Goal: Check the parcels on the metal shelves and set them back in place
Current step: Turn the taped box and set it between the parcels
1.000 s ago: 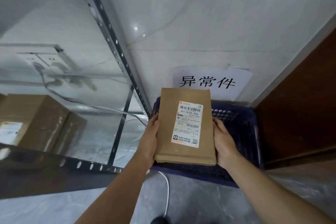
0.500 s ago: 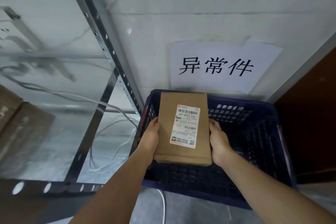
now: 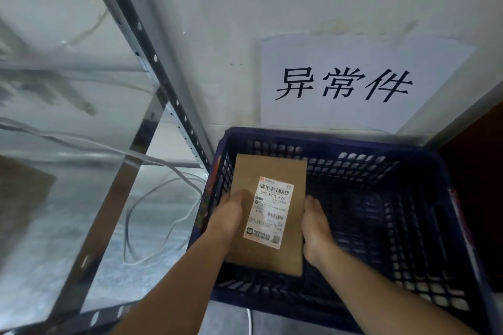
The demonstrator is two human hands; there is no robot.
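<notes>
Holding a brown parcel (image 3: 270,171) low inside a blue crate (image 3: 386,198).
Right of a metal shelf post (image 3: 163,95) and white cable (image 3: 152,198); gripping the parcel's left edge with the left hand (image 3: 226,216), its right edge with the right hand (image 3: 315,223), label (image 3: 272,211) up, below a paper sign (image 3: 353,60).

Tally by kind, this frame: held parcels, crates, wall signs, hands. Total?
Parcel, held: 1
Crate: 1
Wall sign: 1
Hands: 2, left hand and right hand, both gripping the parcel
Total: 5
</notes>
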